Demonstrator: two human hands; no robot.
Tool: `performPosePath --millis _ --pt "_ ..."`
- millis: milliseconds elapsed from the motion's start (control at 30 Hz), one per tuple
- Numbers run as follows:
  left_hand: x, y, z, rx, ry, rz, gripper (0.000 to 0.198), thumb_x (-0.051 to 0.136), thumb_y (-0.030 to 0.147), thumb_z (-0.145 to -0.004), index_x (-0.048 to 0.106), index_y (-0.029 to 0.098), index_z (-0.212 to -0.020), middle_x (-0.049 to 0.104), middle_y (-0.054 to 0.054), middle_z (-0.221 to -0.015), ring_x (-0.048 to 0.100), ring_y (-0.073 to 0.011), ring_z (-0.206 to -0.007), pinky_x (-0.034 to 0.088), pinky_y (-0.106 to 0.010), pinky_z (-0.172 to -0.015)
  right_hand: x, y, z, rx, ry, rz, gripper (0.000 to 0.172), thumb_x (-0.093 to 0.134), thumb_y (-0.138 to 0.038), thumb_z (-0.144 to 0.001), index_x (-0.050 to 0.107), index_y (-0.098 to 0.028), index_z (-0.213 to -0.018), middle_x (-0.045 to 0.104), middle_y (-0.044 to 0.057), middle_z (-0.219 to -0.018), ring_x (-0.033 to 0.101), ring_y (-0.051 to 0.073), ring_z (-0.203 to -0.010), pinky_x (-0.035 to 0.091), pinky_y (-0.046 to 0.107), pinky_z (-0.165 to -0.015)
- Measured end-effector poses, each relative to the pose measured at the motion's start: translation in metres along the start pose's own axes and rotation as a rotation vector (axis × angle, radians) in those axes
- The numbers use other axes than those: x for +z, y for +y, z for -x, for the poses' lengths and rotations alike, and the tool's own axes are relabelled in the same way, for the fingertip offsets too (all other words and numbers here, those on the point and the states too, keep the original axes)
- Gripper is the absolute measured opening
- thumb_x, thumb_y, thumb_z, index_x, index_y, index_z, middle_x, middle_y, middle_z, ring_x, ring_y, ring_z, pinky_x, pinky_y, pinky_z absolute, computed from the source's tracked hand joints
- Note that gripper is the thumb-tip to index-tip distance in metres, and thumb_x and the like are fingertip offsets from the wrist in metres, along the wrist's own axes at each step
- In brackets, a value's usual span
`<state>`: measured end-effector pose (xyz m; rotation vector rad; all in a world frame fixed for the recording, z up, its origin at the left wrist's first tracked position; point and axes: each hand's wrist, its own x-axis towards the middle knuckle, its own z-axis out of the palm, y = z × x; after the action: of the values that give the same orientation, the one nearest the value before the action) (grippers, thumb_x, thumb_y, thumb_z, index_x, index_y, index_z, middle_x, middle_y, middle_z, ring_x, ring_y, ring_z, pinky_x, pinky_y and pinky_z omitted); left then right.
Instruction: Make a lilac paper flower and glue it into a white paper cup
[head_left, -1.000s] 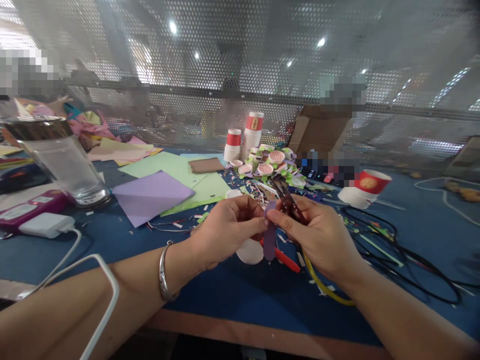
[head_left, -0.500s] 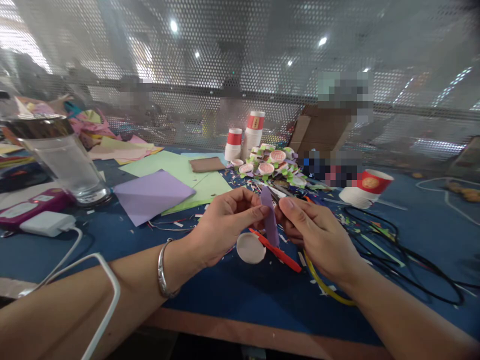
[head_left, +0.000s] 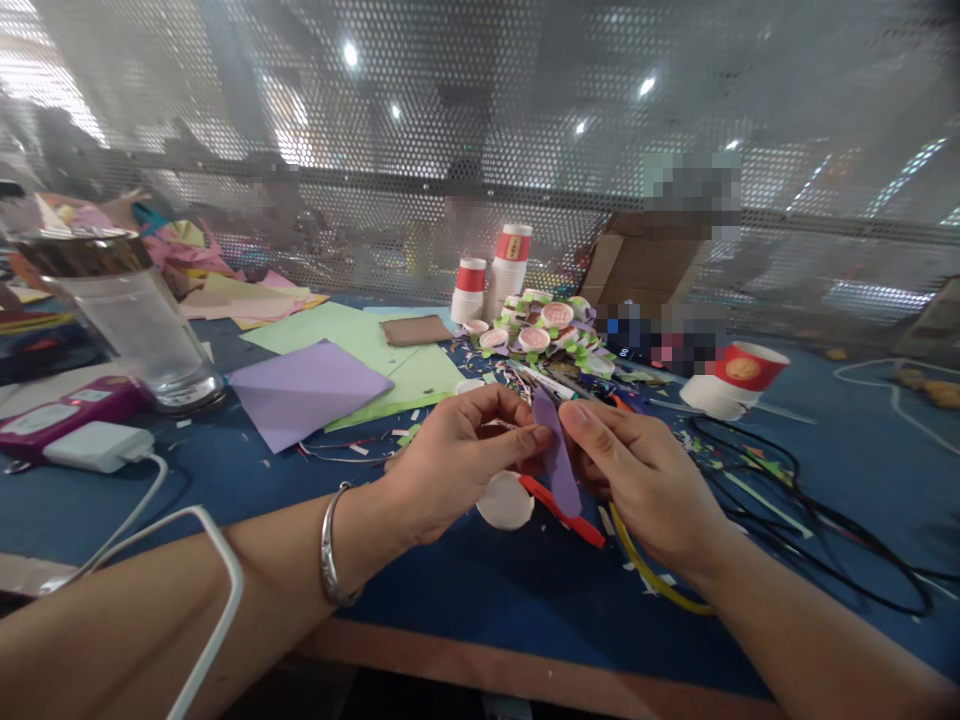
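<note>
A small purple paper strip (head_left: 559, 460) is pinched between my left hand (head_left: 457, 465) and my right hand (head_left: 645, 485), a little above the blue table (head_left: 465, 580). My left thumb and forefinger grip its left edge; a silver bracelet (head_left: 330, 545) circles that wrist. My right thumb presses the strip's right edge, and the other right fingers curl under. Just below the hands lie a white paper disc (head_left: 506, 500), a red strip (head_left: 566, 510) and a yellow loop (head_left: 652, 570).
Purple paper (head_left: 304, 390) and green paper (head_left: 360, 345) lie at left, beside a glass jar (head_left: 127, 320) and a white charger (head_left: 94, 445) with cable. Stacked red-and-white cups (head_left: 495, 270), a paper flower cluster (head_left: 547, 325), a tipped cup (head_left: 739, 375) and black cables (head_left: 810, 520) lie behind and right.
The scissors seen in my right hand a second ago are no longer visible. The purple strip rose, then tilted and came down a little between both hands.
</note>
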<state>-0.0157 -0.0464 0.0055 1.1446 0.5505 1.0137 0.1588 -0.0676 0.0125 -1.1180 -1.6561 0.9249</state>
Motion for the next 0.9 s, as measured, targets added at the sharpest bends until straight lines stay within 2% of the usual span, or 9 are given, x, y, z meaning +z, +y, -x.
performPosePath --millis 167,333,500,633,900 --pt "0.0001 -0.0004 -0.0005 0.001 -0.006 0.007 0.027 0.080 0.026 -0.079 0.056 0.014 -0.079 0.062 0.001 -0.069 0.059 -0.0081 -0.063 0.047 -0.021 -0.063 -0.0003 -0.0011 0.0008 -0.018 -0.001 0.001 0.044 0.055 -0.059 -0.095 0.057 -0.023 -0.070 0.038 -0.005 -0.055 0.031 0.011 -0.047 0.027 0.028 -0.045" --pt "-0.0004 -0.0010 -0.0014 0.012 -0.028 0.014 0.024 0.078 0.023 -0.081 0.055 0.014 -0.078 0.062 0.001 -0.069 0.059 -0.0079 -0.063 0.047 -0.020 -0.062 -0.0024 0.0009 0.0006 -0.021 -0.004 0.028 0.046 0.055 -0.059 -0.096 0.052 -0.022 -0.068 0.033 -0.006 -0.056 0.029 0.010 -0.046 0.025 0.028 -0.045" --pt "-0.0005 -0.0007 -0.0010 0.015 -0.041 0.003 0.022 0.075 0.021 -0.083 0.056 0.013 -0.078 0.062 0.000 -0.069 0.059 -0.0078 -0.063 0.047 -0.020 -0.062 -0.0036 0.0018 0.0002 -0.019 -0.021 0.059 0.048 0.053 -0.060 -0.097 0.048 -0.022 -0.068 0.036 -0.005 -0.059 0.031 0.009 -0.047 0.023 0.027 -0.044" --pt "-0.0012 -0.0010 -0.0017 0.009 -0.050 0.026 0.022 0.076 0.021 -0.082 0.056 0.013 -0.078 0.062 0.001 -0.069 0.058 -0.0071 -0.062 0.046 -0.020 -0.061 -0.0037 0.0013 -0.0002 -0.040 -0.007 0.067 0.051 0.053 -0.059 -0.097 0.042 -0.022 -0.064 0.029 -0.006 -0.057 0.026 0.009 -0.047 0.020 0.027 -0.044" --pt "-0.0032 -0.0022 -0.0038 -0.009 -0.046 0.003 0.023 0.076 0.022 -0.082 0.055 0.014 -0.079 0.060 0.002 -0.068 0.054 -0.0058 -0.060 0.043 -0.018 -0.058 -0.0031 0.0037 -0.0007 -0.047 -0.002 0.071 0.052 0.052 -0.058 -0.098 0.039 -0.022 -0.063 0.026 -0.007 -0.055 0.022 0.008 -0.045 0.017 0.027 -0.043"
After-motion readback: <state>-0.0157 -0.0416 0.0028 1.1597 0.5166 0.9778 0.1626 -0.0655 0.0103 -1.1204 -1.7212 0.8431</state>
